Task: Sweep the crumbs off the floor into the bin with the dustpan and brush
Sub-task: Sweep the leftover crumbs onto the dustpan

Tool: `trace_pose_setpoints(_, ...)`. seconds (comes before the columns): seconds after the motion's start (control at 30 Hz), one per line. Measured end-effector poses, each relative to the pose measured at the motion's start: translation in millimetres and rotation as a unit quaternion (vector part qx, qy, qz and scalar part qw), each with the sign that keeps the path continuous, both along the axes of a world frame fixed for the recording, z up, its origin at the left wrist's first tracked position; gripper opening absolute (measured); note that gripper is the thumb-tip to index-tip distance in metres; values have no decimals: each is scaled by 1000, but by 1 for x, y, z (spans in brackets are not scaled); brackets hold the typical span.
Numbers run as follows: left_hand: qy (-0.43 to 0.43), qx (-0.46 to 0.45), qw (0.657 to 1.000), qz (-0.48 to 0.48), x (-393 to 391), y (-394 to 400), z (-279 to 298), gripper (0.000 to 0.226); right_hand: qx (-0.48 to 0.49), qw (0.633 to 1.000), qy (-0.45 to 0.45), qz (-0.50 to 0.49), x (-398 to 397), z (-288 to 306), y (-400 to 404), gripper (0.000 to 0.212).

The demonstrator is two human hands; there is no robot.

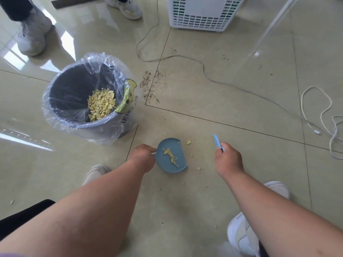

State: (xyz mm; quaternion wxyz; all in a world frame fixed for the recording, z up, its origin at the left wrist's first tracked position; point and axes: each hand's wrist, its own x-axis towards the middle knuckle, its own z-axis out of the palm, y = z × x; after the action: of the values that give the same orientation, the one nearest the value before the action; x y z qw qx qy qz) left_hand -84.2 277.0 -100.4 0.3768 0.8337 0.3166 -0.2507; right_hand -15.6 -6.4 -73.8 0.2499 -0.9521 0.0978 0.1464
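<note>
You are working beside the grey plastic bin (81, 97) with its clear liner, already holding yellow crumbs. Your left hand (143, 157) is gripping the flat blue plastic dustpan (171, 156) — keep its lip pressed to the glossy tile. Your right hand (229, 160) is clutching the small blue brush (216, 142) — flick the stray yellow flakes (189, 142) inward.
</note>
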Motion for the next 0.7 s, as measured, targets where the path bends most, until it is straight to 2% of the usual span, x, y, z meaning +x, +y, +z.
trace_pose_setpoints(0.13,3,-20,1000,22,-1,-2,-4,39,-2,999,42,9,-4,-15,8,37)
trace_pose_setpoints(0.27,5,-21,999,32,-2,-1,-6,42,21,995,53,87,-17,-21,38,47)
trace_pose_setpoints(0.47,3,-41,998,47,-3,1,-12,43,41,971,66,227,-43,-18,77,46)
trace_pose_setpoints(0.57,-11,-2,1000,6,-3,2,-9,38,38,953,59,295,-52,-15,78,41)
trace_pose_setpoints(0.7,-14,23,999,-29,-3,6,-10,41,15,956,25,291,-45,-11,55,43)
